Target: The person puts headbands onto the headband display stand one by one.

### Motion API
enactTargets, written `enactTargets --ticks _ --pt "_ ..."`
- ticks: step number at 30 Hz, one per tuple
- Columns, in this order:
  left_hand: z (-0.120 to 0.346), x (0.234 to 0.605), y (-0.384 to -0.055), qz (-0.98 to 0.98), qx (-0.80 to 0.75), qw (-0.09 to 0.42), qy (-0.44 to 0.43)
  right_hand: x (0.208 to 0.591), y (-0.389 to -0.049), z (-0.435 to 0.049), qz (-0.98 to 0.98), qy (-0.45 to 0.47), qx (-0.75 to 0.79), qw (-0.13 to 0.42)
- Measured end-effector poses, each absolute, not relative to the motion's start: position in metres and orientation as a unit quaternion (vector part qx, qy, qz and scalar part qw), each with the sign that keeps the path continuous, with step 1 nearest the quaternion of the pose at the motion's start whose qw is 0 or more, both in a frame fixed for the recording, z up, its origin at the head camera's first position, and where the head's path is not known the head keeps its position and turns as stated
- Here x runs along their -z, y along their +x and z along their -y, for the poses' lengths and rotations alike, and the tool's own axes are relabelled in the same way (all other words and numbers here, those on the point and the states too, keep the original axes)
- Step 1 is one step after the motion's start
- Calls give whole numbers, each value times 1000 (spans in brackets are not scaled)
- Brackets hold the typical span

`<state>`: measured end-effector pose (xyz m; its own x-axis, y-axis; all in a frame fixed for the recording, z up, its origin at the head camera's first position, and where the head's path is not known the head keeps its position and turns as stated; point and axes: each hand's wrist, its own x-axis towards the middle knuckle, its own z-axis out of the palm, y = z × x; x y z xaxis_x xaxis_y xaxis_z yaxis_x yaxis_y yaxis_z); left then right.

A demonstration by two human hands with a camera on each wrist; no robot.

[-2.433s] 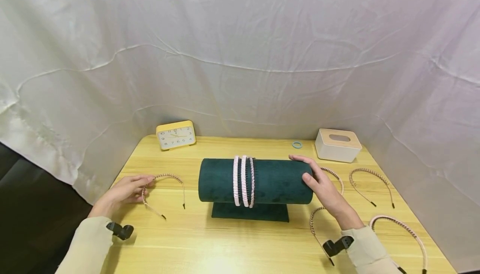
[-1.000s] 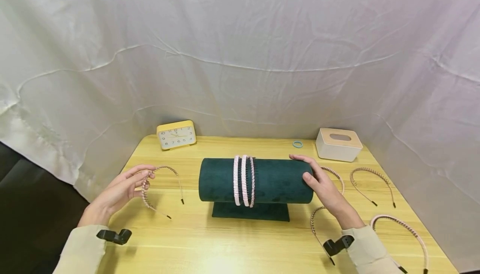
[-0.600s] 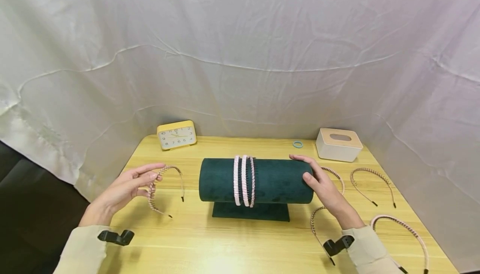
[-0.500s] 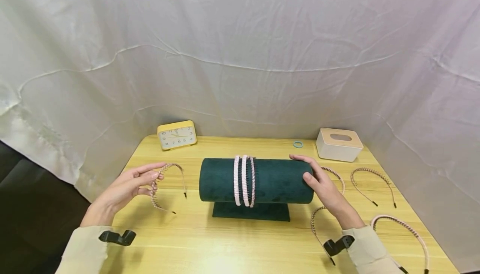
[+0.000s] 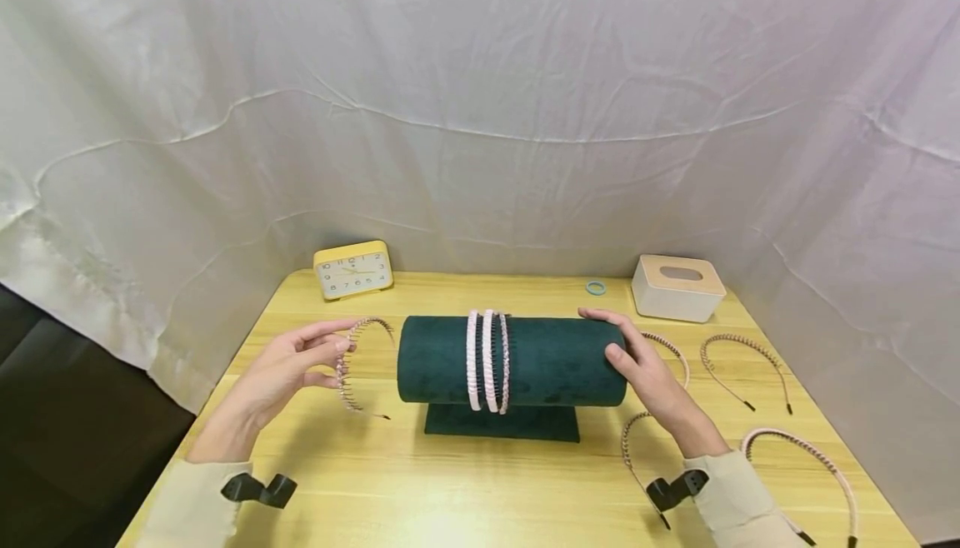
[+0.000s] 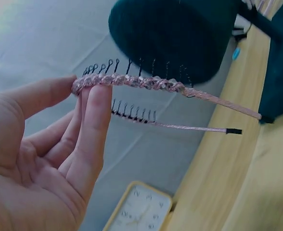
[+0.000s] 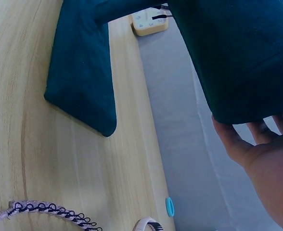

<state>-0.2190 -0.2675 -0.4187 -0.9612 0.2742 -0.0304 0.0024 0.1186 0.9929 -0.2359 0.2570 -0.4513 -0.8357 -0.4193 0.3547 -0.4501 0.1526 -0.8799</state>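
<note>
My left hand (image 5: 288, 365) pinches a braided pink headband (image 5: 342, 381) between thumb and fingers, lifted above the table left of the roll stand. Dark comb teeth and black tips on this headband (image 6: 139, 82) show clearly in the left wrist view. The dark green velvet roll stand (image 5: 562, 365) carries 3 pink headbands (image 5: 488, 365) near its middle, two smoother and one braided. My right hand (image 5: 656, 377) grips the roll's right end, thumb in front and fingers behind. From the right wrist, several fingers (image 7: 233, 142) touch the roll's end.
A yellow clock (image 5: 352, 271) stands at the back left. A white tissue box (image 5: 678, 288) and a blue ring (image 5: 596, 288) are at the back right. More headbands lie on the right, one farther back (image 5: 738, 340) and one nearer (image 5: 810, 448); another (image 5: 628, 448) is partly hidden by my arm.
My left hand has lifted the headband off the table and carried it right, towards the roll's left end, turning it on the way. My right hand has stayed on the roll.
</note>
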Motion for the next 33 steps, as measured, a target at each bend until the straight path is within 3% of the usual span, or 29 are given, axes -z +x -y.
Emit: enactTargets --ticks 12,33 --pt "237 404 -209 -766 -634 62 89 453 -238 -258 756 287 -588 14" --pt "201 398 -209 -777 -620 43 97 450 -236 -256 755 289 -588 16"
